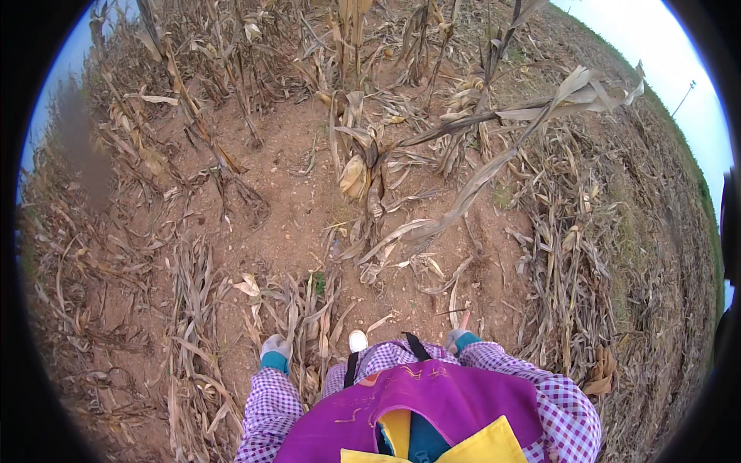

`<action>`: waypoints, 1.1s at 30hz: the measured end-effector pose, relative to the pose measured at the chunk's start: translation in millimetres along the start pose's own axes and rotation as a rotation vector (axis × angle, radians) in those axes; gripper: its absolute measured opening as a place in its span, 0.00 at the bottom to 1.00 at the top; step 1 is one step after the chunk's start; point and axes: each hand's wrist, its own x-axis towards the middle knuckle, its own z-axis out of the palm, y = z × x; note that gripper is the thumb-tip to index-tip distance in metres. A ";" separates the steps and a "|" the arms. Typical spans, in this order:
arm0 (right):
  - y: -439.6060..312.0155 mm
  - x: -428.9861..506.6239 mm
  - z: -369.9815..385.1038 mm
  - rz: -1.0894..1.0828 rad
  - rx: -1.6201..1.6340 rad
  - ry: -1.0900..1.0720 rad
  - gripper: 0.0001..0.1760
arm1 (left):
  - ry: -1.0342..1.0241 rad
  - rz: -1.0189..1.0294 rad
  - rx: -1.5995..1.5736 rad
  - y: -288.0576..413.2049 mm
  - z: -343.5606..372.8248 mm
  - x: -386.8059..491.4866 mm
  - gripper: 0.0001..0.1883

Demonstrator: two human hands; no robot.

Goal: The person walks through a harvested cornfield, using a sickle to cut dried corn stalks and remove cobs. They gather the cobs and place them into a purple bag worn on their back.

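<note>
My left hand (276, 346), in a pale glove with a teal cuff, hangs low at my left side beside dry corn leaves (307, 312). Its fingers are too small and foreshortened to read. My right hand (456, 335) is gloved too, with one bare finger showing past the glove. A thin dark pick or stick (452, 312) crosses at that fingertip and appears held there. Ahead of me a dry corn stalk (373, 202) stands, carrying an ear in a pale husk (354, 176). A long withered leaf (463, 202) arches from it toward the right.
More standing dry stalks (185, 98) rise at the far left and ahead. Flattened stalks (564, 278) lie in a row on the right, others (194, 324) on the left. Reddish soil (283, 197) shows between. My white shoe (358, 341) is below me. A pole (683, 98) stands far off.
</note>
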 end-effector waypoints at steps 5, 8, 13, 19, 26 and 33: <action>-53.1 -67.5 22.6 0.046 0.579 -0.187 0.10 | -0.028 0.511 0.183 209.9 -56.0 81.2 0.14; -70.4 -109.9 30.8 0.155 0.861 -0.256 0.06 | -0.042 0.923 0.220 323.4 -62.7 93.8 0.14; -80.8 -141.1 39.4 0.106 0.897 -0.073 0.09 | -0.169 1.303 0.393 461.4 -39.0 76.0 0.18; -34.2 -69.6 15.2 0.043 0.702 -0.145 0.14 | -0.252 1.381 0.520 540.1 -9.8 66.1 0.21; -27.0 -20.8 8.4 0.023 0.660 0.361 0.38 | -0.137 1.426 0.739 622.0 7.3 90.1 0.33; -84.3 -60.5 -24.4 0.097 0.227 0.291 0.37 | 0.206 0.903 0.271 690.6 -21.7 120.9 0.49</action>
